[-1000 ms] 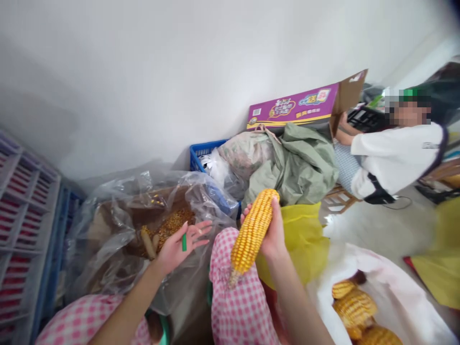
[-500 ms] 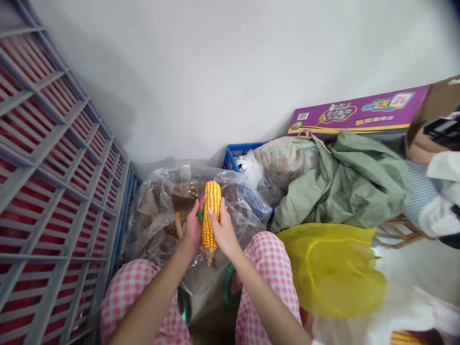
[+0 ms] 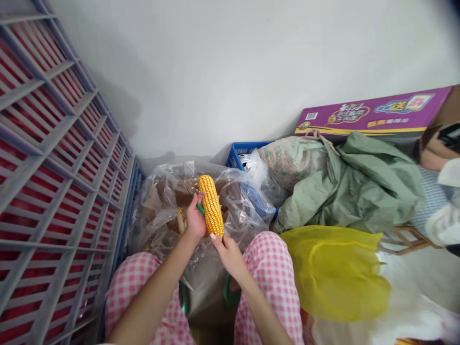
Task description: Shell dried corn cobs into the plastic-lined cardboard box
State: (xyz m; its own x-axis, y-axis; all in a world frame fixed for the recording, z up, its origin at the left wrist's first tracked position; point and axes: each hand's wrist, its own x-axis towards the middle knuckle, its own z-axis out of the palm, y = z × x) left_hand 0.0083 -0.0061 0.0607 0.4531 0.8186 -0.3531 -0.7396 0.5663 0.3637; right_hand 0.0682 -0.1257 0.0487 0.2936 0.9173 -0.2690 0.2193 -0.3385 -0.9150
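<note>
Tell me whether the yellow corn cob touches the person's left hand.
Touching: the head view shows the yellow corn cob resting against the left hand.

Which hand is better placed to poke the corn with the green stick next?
Probably the left hand: it holds the green stick right beside the corn cob. The right hand sits down at the cob's lower end, away from the stick.

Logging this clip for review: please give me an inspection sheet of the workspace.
surface: clear plastic sheeting over a cardboard box
job's things: yellow corn cob, green stick
clutter: green woven sack, blue plastic crate, purple carton
hands: left hand grips cob and stick; right hand touches the cob's lower end
cables: nothing seen
surroundings: white wall, stacked grey crates, yellow mesh bag
</note>
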